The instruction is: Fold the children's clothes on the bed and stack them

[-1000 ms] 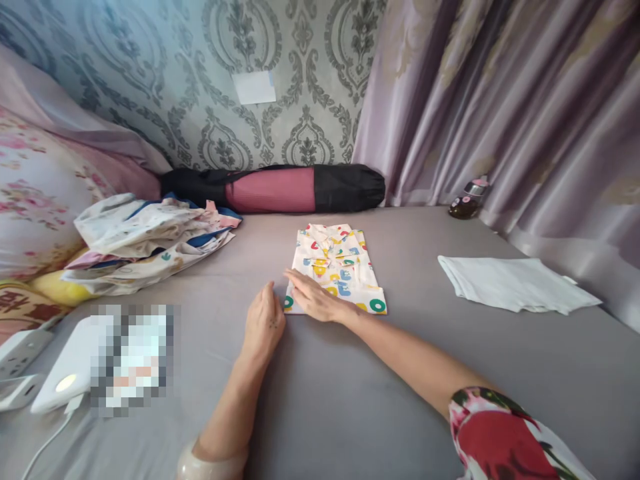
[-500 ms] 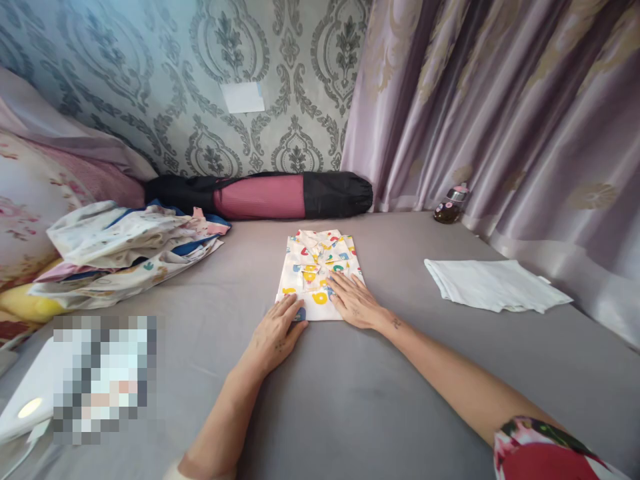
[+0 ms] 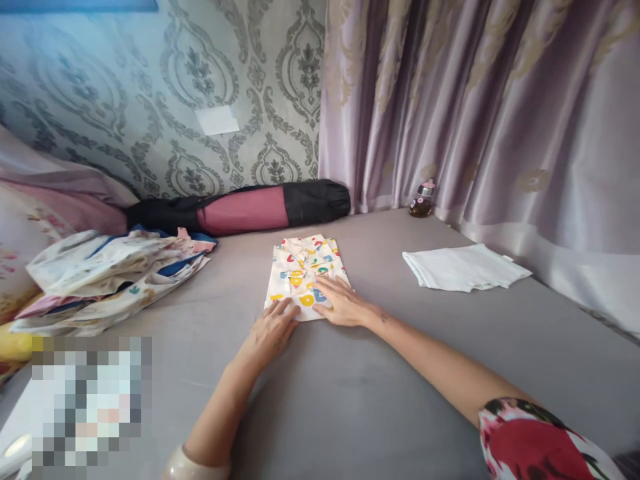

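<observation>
A folded white cloth shirt [image 3: 296,289], printed with yellow, blue, red and green figures, was laid flat as a nearly rectangular packet on a smooth grey fabric sheet [image 3: 380,400]. Its collar end was turned toward twelve o'clock, and raised folds were seen across its upper half.

With the shirt taken as the clock's centre, a rumpled heap of pale, blue and pink clothes [image 3: 105,267] was piled at nine o'clock. A long black and dark-pink cylindrical bag [image 3: 245,210] was set at eleven, along the wall. A dark-bodied, pink-capped bottle [image 3: 421,203] was stood upright at two, and a folded plain white cloth [image 3: 465,268] was placed at three. The shirt's near corners were partly covered by the hands.

Its seven o'clock corner was touched by the left hand [image 3: 274,328], its five o'clock side by the right hand [image 3: 344,304]. Both were held palm down, fingers extended and slightly spread, with nothing clasped; how firmly the cloth was pressed could not be told.
</observation>
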A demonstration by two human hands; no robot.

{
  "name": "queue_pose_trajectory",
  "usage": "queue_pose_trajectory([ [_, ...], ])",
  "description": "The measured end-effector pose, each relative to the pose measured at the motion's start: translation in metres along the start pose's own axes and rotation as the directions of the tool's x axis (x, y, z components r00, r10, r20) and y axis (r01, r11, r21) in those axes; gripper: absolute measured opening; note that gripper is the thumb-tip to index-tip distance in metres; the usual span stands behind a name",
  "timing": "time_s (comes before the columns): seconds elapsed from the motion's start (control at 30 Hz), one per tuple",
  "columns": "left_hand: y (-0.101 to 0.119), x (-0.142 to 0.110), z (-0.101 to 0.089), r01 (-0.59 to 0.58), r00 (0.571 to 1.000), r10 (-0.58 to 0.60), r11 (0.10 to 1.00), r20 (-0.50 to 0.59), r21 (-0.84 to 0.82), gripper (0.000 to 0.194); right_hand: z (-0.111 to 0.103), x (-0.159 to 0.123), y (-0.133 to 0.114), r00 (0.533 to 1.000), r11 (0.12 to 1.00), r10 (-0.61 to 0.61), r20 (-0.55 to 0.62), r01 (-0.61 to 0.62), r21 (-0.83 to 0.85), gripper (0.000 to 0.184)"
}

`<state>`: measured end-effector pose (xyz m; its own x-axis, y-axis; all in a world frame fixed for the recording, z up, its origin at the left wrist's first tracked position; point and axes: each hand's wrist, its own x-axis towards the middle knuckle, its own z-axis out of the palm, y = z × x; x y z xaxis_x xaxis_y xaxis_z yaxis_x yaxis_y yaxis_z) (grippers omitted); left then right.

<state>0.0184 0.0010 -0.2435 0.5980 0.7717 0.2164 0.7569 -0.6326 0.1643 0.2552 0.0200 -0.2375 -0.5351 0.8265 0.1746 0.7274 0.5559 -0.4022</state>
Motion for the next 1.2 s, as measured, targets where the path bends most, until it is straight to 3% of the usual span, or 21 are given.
queue_pose_trajectory([
  [0.17, 0.008, 0.003, -0.003, -0.062, 0.998, 0.062, 0.998, -0.005, 0.022, 0.025, 0.017, -0.009, -0.032, 0.994, 0.994, -0.108, -0.011, 0.108, 0.0, 0.064],
  [0.27, 0.008, 0.005, -0.003, -0.119, 0.993, 0.119, 0.993, -0.024, 0.023, 0.026, 0.028, -0.004, -0.037, 0.991, 0.994, -0.112, -0.07, 0.113, 0.007, 0.057],
  [0.33, 0.006, 0.006, -0.002, -0.138, 0.99, 0.139, 0.99, -0.022, 0.015, 0.025, 0.031, 0.001, -0.033, 0.984, 0.992, -0.128, -0.124, 0.129, -0.006, 0.048],
  [0.43, 0.001, 0.01, -0.001, -0.071, 0.997, 0.071, 0.997, 0.001, 0.028, 0.023, 0.031, 0.004, -0.024, 0.977, 0.988, -0.153, -0.146, 0.149, -0.039, 0.038],
  [0.53, -0.006, 0.011, 0.001, -0.014, 1.0, 0.014, 0.998, 0.011, 0.054, 0.025, 0.023, 0.001, -0.013, 0.988, 0.992, -0.115, -0.105, 0.108, -0.07, 0.045],
  [0.67, -0.02, 0.005, 0.001, -0.072, 0.997, 0.072, 0.997, -0.012, 0.024, 0.028, 0.01, -0.013, 0.01, 0.997, 0.997, -0.02, -0.07, 0.014, -0.081, 0.055],
  [0.9, -0.047, -0.006, -0.004, 0.06, 0.998, -0.059, 0.998, 0.025, -0.027, 0.066, -0.002, -0.03, 0.049, 0.999, 0.999, -0.008, -0.051, 0.007, -0.032, 0.066],
  [1.03, -0.051, -0.003, -0.006, 0.099, 0.994, -0.097, 0.994, 0.056, -0.036, 0.072, -0.006, -0.029, 0.052, 1.0, 1.0, -0.022, -0.01, 0.022, 0.008, 0.066],
  [1.2, -0.044, -0.011, -0.014, 0.062, 0.997, -0.059, 0.996, 0.053, -0.057, 0.07, -0.017, -0.039, 0.04, 0.999, 1.0, -0.011, 0.037, 0.01, 0.021, 0.068],
])
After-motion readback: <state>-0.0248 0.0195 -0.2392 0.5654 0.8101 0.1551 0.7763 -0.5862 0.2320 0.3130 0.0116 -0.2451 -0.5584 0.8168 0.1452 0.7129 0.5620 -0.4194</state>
